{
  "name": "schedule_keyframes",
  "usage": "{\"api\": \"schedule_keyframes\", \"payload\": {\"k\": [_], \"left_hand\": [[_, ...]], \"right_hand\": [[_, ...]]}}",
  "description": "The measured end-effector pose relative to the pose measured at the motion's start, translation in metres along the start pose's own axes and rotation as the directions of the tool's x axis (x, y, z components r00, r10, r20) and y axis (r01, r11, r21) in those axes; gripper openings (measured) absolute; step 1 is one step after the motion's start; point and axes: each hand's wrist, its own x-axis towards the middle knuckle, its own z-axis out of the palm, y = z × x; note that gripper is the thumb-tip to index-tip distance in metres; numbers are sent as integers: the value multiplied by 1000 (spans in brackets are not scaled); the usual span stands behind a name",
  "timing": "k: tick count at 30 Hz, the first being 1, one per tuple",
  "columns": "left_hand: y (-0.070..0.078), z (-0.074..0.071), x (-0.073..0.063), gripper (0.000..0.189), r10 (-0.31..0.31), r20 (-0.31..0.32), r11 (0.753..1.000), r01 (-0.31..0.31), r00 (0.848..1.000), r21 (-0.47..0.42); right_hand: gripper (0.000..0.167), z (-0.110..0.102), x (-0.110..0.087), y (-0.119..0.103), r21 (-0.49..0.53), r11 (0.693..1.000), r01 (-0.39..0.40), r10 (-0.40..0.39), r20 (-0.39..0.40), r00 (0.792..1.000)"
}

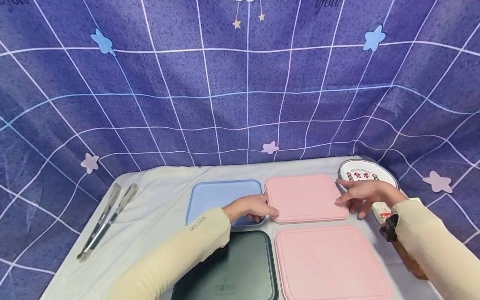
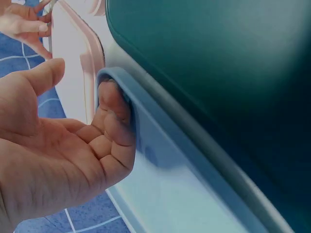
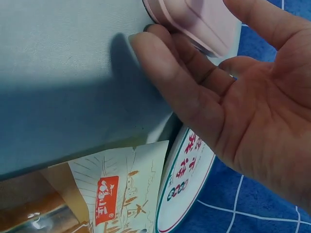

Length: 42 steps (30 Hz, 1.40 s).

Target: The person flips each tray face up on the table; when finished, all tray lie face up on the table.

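Observation:
A pink rectangular tray-like piece (image 1: 305, 198) lies flat at the back centre, with a hand at either end. My left hand (image 1: 249, 207) reaches over the right corner of the blue tray (image 1: 213, 196). In the left wrist view its fingers (image 2: 116, 126) bend loosely inside that corner, while the thumb stands apart near the pink piece. At the pink piece's right edge is my right hand (image 1: 365, 193), its fingers spread and loosely bent. The right wrist view shows its fingertips right at the pink rim (image 3: 194, 29).
In front lie a dark green tray (image 1: 232, 266) and a second pink piece (image 1: 331, 262). Metal tongs (image 1: 108, 221) rest at the left. A white oval plate (image 1: 360, 168) with red lettering and a printed packet (image 3: 116, 189) are at the right. A purple patterned cloth (image 1: 240, 83) hangs behind.

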Motion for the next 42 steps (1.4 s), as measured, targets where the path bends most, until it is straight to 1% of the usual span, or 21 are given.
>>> {"api": "schedule_keyframes", "payload": {"k": [7,14,18,25,33,38,40,42], "left_hand": [[7,-3,6,37,-25,-2,992,25,1000,120],[11,-7,7,36,-35,30,984,29,999,177],[13,-9,7,36,-34,40,976,24,999,215],[17,-12,8,39,-16,63,965,-1,998,264],[17,-13,9,42,-1,78,948,-24,997,317],[14,-15,9,43,32,88,947,-58,996,315],[11,-15,10,39,45,91,956,-70,995,283],[6,-15,12,31,56,96,973,-76,994,219]], "right_hand": [[107,-2,4,-6,0,1000,-30,30,12,999],[106,-2,4,-8,-2,998,-69,69,2,998],[107,-2,3,-7,3,998,-68,68,-9,998],[108,-3,2,-6,25,997,-67,68,-15,998],[108,-4,5,-2,22,998,-60,60,-11,998],[107,-6,7,0,26,998,-56,56,-2,998],[107,-6,8,0,30,998,-57,57,0,998],[107,-6,8,1,27,998,-49,49,0,999]]}}
